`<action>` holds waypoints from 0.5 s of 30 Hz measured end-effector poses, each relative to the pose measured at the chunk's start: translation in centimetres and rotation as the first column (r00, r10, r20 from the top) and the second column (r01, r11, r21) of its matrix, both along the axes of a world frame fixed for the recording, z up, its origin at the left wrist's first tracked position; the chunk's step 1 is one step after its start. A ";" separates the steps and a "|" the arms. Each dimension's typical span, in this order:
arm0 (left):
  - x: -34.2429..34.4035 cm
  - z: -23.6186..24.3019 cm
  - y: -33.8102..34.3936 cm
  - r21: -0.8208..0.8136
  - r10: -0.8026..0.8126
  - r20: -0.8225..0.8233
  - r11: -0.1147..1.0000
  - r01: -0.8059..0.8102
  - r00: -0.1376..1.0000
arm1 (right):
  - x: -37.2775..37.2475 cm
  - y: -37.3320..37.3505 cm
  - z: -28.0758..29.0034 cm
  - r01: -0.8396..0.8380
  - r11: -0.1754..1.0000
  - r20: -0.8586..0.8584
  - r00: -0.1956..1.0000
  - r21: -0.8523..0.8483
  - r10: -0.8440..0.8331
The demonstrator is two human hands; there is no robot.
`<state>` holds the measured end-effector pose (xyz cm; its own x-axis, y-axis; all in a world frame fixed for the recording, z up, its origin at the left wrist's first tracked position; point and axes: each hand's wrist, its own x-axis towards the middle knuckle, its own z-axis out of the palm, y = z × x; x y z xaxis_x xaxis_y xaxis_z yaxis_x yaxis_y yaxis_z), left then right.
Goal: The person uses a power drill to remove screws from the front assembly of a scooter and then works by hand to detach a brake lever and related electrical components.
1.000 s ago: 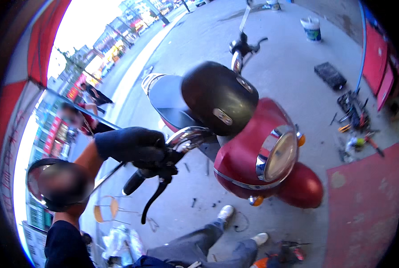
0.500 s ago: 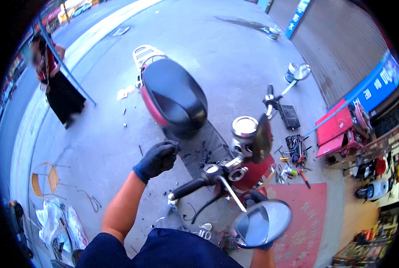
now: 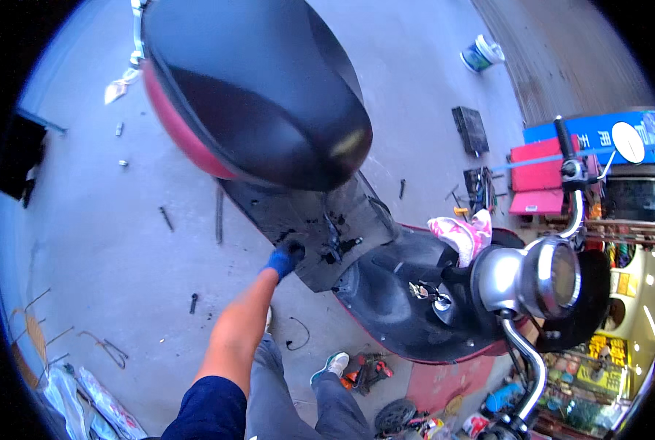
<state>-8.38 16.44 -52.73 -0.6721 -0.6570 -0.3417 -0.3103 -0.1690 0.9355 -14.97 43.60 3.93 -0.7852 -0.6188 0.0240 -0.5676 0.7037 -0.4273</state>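
My left hand point(image 3: 288, 258), in a black and blue glove, reaches down at the near edge of the scooter's footboard point(image 3: 269, 213). Its fingers blend into the dark board, so whether they hold anything is unclear. Dark bits and a tool-like metal piece point(image 3: 333, 233) lie on the footboard beside the hand. The long black seat point(image 3: 254, 88) with a red side panel rises beyond it. To the right is the black inner leg shield point(image 3: 393, 293), with keys point(image 3: 420, 290) hanging at the ignition. My right hand is outside the picture.
A pink and white cloth point(image 3: 463, 233) hangs by the round chrome-cased gauge point(image 3: 551, 277). Handlebars point(image 3: 529, 367) jut out at right. On the ground lie a black case point(image 3: 470, 130), loose bolts point(image 3: 194, 302) and a red-black tool point(image 3: 369, 372). A bucket point(image 3: 481, 55) stands at the back.
My view has swung down and closer to the scooter. My left hand has gone from above the ground beside the handlebar down to the footboard. My right hand has left the picture.
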 end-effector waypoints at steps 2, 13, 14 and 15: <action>-4.1 1.2 -3.2 -0.241 -0.159 0.209 0.948 0.209 0.965 | -0.5 -0.2 -0.7 0.077 0.993 0.009 0.997 0.089 -0.078; -6.5 0.0 -10.7 -0.062 -0.318 0.387 0.928 0.368 0.865 | -0.7 0.2 1.0 0.190 0.943 0.093 0.970 0.272 -0.223; -6.7 0.6 -11.3 0.250 -0.241 0.162 0.948 0.197 0.957 | -0.7 0.4 1.4 0.182 0.945 0.103 0.971 0.272 -0.217; -6.5 1.3 -11.7 0.603 -0.036 0.007 0.797 0.025 0.999 | -0.8 0.6 1.8 0.174 0.947 0.115 0.971 0.269 -0.211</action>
<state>-14.87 4.69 -51.41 -0.6787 -0.2935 -0.6732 -0.3396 -0.6874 0.6420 -15.78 44.23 5.74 -0.8738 -0.4266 -0.2334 -0.3581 0.8892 -0.2848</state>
